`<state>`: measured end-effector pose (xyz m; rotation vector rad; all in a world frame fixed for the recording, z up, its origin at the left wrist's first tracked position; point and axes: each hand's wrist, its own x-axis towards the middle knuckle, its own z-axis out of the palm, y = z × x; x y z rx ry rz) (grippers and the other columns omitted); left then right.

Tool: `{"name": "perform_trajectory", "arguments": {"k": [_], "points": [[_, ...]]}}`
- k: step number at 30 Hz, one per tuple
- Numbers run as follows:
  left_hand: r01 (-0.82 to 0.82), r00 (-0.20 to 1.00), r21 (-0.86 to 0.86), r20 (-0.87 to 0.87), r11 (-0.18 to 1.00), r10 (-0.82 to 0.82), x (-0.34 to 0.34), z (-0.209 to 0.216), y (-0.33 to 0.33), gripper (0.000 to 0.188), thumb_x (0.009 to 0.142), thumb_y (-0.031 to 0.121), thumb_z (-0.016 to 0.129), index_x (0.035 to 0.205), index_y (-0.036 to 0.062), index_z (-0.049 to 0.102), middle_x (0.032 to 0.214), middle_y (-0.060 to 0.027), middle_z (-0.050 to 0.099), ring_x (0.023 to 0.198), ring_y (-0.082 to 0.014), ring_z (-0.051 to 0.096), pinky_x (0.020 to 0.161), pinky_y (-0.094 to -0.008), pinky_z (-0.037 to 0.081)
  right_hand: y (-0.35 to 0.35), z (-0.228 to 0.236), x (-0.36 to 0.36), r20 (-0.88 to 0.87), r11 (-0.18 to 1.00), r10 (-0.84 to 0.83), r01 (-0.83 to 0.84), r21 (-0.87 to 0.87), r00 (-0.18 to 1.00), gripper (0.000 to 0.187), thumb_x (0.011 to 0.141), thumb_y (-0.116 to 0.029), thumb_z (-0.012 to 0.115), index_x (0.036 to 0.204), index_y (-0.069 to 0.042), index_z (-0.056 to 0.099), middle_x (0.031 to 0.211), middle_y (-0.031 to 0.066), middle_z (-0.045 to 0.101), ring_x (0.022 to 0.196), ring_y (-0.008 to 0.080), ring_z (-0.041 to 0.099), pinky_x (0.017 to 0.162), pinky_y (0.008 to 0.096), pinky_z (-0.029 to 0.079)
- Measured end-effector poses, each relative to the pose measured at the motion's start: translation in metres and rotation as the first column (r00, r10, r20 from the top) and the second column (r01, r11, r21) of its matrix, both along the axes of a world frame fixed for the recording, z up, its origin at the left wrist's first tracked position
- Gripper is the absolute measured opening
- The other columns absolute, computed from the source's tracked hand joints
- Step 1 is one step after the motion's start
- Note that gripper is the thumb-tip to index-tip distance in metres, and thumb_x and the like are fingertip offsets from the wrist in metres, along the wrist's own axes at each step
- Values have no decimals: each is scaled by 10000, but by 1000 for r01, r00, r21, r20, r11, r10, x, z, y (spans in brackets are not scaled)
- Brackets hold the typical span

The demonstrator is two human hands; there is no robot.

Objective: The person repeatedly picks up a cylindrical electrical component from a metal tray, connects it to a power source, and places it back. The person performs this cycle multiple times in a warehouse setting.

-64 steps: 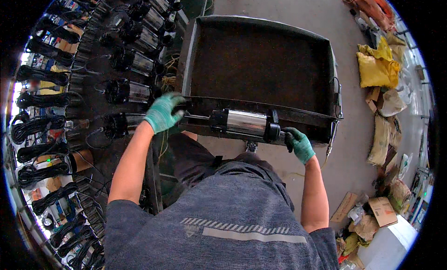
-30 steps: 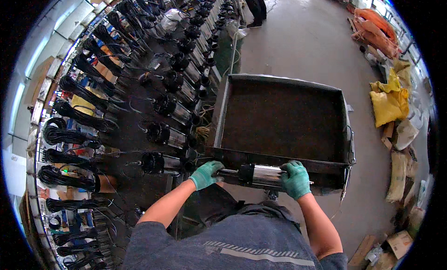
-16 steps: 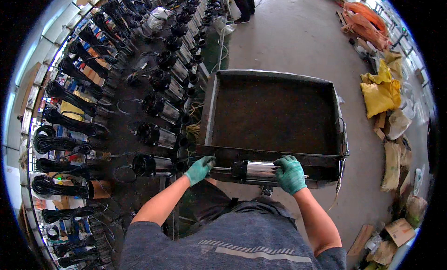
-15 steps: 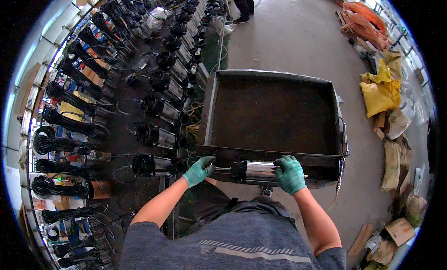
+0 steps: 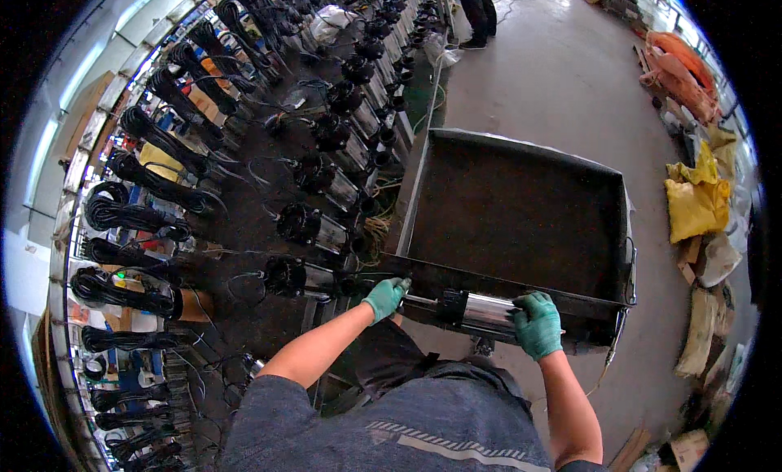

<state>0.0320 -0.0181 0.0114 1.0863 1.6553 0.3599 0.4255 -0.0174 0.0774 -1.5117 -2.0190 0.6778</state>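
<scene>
A silver cylindrical motor (image 5: 489,312) with a black collar lies crosswise along the near edge of a shallow metal tray (image 5: 521,284). From its left end sticks a thin metal shaft (image 5: 421,300). My left hand (image 5: 386,299), in a green glove, is closed at the tip of that shaft; its fingers hide whether a small part sits there too. Wrapped over the right end of the motor is my right hand (image 5: 538,324), also gloved in green. The motor's far right tip is hidden under it.
Rows of similar black-and-silver motors (image 5: 326,233) fill a dark bench on the left, beside coiled black cables (image 5: 134,215). A cable hangs at the tray's right corner. Yellow sacks (image 5: 699,205) and orange wrapping (image 5: 683,73) line the right side. A person's legs (image 5: 476,14) stand far ahead.
The whole view has shifted and tilted, so the bench, tray and hands appear farther right and lower. Both hands stay at the two ends of the motor.
</scene>
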Motion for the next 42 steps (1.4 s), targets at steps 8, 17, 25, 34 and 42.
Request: {"name": "perform_trajectory", "arguments": {"k": [8, 17, 25, 34, 42], "points": [[632, 774, 479, -413, 609, -480, -29, 6, -9, 384, 855, 193, 750, 1210, 63, 685, 1071, -128, 707, 981, -323, 667, 914, -382, 543, 0, 7, 0, -24, 999, -8, 6, -45, 1000, 203, 749, -64, 664, 946, -61, 714, 979, 164, 686, 1007, 396, 620, 872, 484, 515], [43, 995, 99, 88, 994, -52, -3, -4, 6, 402, 1065, 363, 548, 1221, 18, 682, 1073, -78, 694, 1059, -150, 640, 870, -274, 528, 0, 3, 4, 5, 999, 2, -1, -50, 1000, 200, 772, -65, 665, 962, -70, 729, 995, 146, 697, 1009, 392, 628, 876, 491, 517], [214, 972, 306, 24, 928, -232, -11, 5, -14, 301, 1035, 166, 578, 1318, 75, 627, 1063, -73, 708, 990, -161, 660, 860, -275, 536, 0, 2, 4, 16, 1000, 6, -5, -27, 1000, 187, 781, -78, 671, 960, -80, 725, 980, 131, 696, 1006, 383, 622, 869, 492, 516], [-66, 902, 32, 430, 997, 46, -28, -20, -36, 318, 1030, 359, 615, 1206, 96, 590, 875, -31, 622, 695, -146, 605, 594, -337, 534, -1, 6, 3, -8, 1000, 24, -25, -3, 1000, 172, 791, -79, 635, 946, -63, 709, 953, 173, 673, 956, 404, 610, 842, 493, 511], [-287, 934, -73, 200, 955, 296, -30, 7, -3, 365, 1059, 427, 537, 984, 96, 670, 704, -11, 609, 531, -129, 542, 484, -301, 447, 0, 0, 3, 2, 999, 3, -3, -37, 1000, 218, 767, -57, 626, 967, -48, 715, 963, 175, 676, 974, 402, 616, 853, 489, 516]]}}
